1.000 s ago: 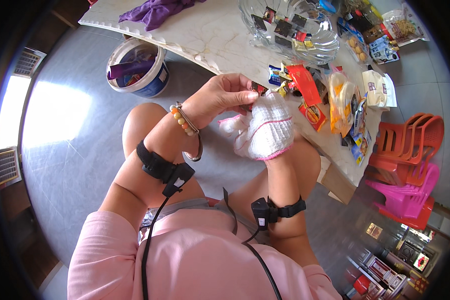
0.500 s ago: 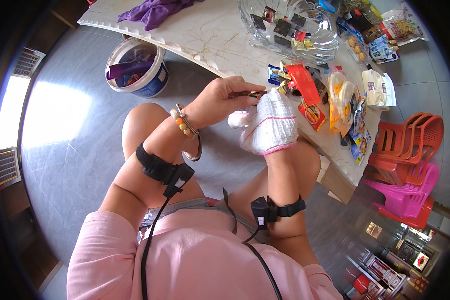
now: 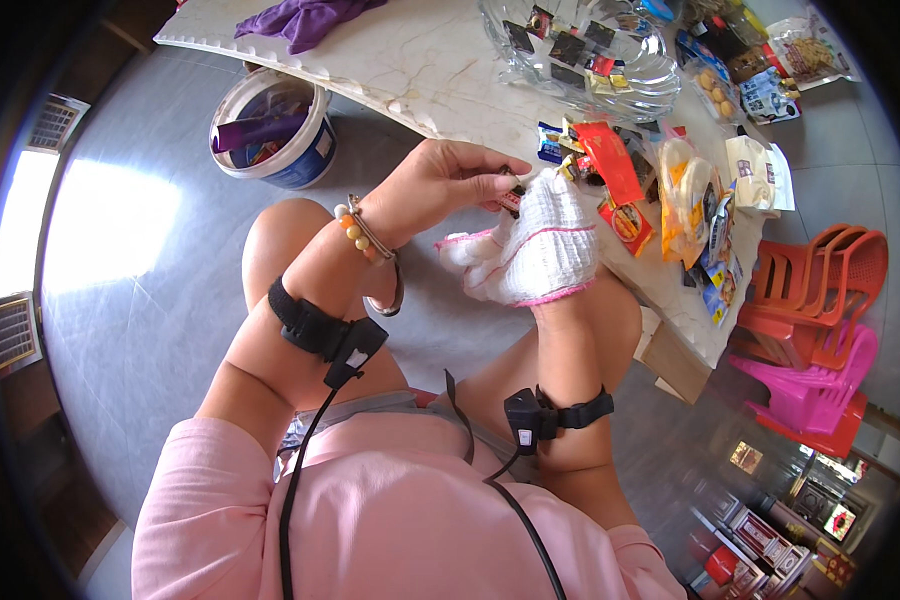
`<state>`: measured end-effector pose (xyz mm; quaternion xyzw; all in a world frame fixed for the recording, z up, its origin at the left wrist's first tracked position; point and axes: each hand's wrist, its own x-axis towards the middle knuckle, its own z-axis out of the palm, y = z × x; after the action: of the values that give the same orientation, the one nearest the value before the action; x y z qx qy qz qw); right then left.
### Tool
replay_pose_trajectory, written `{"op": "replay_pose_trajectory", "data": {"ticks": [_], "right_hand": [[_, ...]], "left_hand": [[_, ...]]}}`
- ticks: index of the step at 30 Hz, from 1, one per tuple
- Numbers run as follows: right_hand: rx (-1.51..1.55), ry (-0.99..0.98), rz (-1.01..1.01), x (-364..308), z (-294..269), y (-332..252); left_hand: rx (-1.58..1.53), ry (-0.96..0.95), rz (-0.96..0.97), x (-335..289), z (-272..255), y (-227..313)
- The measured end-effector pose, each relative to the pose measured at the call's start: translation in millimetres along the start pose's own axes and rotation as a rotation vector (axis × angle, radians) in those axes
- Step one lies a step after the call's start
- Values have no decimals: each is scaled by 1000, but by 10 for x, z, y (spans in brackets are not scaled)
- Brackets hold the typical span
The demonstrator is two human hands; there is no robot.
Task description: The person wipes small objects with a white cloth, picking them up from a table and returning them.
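Observation:
My bare left hand (image 3: pixel 438 192), with a beaded bracelet (image 3: pixel 357 233) at the wrist, pinches a small dark and red wrapped packet (image 3: pixel 511 198) between thumb and fingers. Close against it is my right hand (image 3: pixel 542 243), in a white knitted glove with pink trim. The glove's thumb sticks out to the left, away from the fingers, and the hand looks open beneath the packet. Whether the gloved fingertips touch the packet is hard to make out. Just beyond the glove, a pile of small snack packets (image 3: pixel 573 145) and a red packet (image 3: pixel 610 163) lie on the marble table (image 3: pixel 410 70).
A clear glass bowl (image 3: pixel 660 95) with wrapped pieces sits at the table's far side. Bagged snacks (image 3: pixel 683 205) lie to the right. A white bucket (image 3: pixel 320 120) stands on the floor at left, below a purple cloth (image 3: pixel 305 20). Stacked plastic chairs (image 3: pixel 815 300) are at right.
The gloved thumb has swung outward to the left, opening the right hand. My left hand has shifted slightly, and the packet in its pinch has tilted downward.

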<state>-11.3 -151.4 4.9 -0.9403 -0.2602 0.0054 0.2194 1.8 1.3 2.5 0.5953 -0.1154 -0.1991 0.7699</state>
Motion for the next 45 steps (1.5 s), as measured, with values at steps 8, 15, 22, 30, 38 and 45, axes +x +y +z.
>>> {"op": "replay_pose_trajectory", "data": {"ticks": [8, 15, 22, 30, 38, 45], "right_hand": [[23, 77, -86, -24, 162, 82], [-119, 241, -158, -4, 130, 44], [-137, 144, -149, -15, 82, 24], [-225, 182, 0, -1, 36, -10], [-143, 120, -140, -22, 151, 47], [-173, 299, -17, -84, 81, 17]], "left_hand": [[-150, 85, -91, 2, -32, -10], [-73, 215, -103, 6, -18, -18], [32, 159, -72, -17, -9, -44], [-40, 201, -95, -9, 24, -19], [-93, 298, -109, 12, -14, -12], [-118, 241, -109, -11, -2, 6]]}}
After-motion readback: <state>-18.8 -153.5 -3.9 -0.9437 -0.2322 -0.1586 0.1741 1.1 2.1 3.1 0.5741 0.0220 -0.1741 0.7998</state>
